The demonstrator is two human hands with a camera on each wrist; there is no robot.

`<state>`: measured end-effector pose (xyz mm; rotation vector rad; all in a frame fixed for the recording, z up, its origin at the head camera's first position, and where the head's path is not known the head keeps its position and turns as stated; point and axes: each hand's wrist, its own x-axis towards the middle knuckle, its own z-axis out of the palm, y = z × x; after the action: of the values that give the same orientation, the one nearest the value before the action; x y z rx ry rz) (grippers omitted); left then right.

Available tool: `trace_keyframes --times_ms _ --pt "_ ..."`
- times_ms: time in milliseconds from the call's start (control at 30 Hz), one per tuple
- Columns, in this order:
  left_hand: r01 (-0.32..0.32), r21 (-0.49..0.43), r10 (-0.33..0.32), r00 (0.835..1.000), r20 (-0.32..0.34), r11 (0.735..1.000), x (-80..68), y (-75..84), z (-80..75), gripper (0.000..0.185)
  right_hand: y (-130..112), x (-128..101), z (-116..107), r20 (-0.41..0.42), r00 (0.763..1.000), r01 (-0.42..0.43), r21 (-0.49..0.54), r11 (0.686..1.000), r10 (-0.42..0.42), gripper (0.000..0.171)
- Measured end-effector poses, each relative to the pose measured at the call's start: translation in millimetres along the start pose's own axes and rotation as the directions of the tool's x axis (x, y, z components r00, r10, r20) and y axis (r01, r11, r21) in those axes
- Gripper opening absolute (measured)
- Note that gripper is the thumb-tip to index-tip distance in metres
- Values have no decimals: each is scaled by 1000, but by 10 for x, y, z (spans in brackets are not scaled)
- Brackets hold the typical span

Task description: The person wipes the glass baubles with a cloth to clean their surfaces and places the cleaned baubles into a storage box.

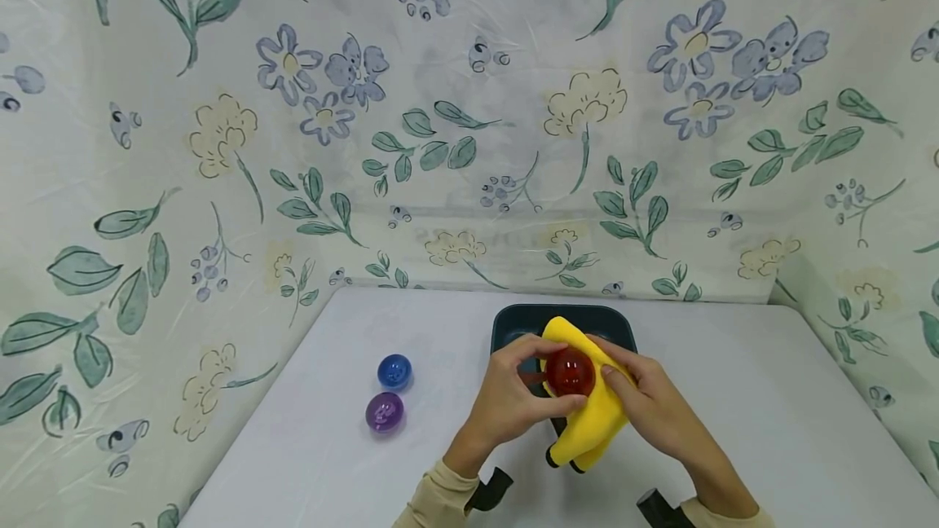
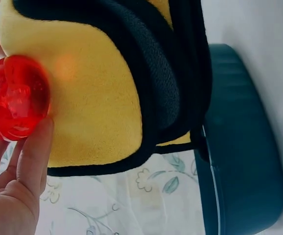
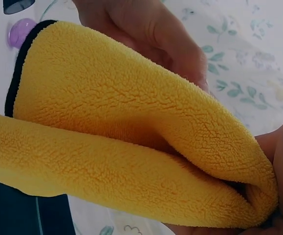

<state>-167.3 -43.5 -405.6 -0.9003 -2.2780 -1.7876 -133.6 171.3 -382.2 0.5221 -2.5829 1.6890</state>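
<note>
My left hand [image 1: 506, 406] grips the red ball [image 1: 569, 372], fingers curled round its left side. My right hand [image 1: 653, 410] holds the yellow cloth [image 1: 597, 422] against the ball's right side; cloth wraps behind and under the ball and hangs down between my wrists. Black trim shows at the cloth's lower end. Both hands sit just above the near edge of the dark teal tray [image 1: 513, 324], which sits on the white table [image 1: 734, 398]. Blue ball [image 1: 394, 371] and purple ball [image 1: 385, 411] lie on the table left of my hands, just beside each other, blue one farther from me. Floral sheet [image 1: 469, 121] covers the backdrop and both sides.
</note>
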Motion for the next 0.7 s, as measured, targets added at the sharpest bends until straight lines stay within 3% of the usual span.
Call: trace_keyframes --times_ms 367,700 --pt "-19 -44 15 996 -90 999 5 -43 -29 47 -35 -19 48 33 999 -27 41 999 25 50" --pt "77 -35 -81 984 -160 996 14 -66 -51 51 -84 -45 80 23 997 -81 60 995 80 52"
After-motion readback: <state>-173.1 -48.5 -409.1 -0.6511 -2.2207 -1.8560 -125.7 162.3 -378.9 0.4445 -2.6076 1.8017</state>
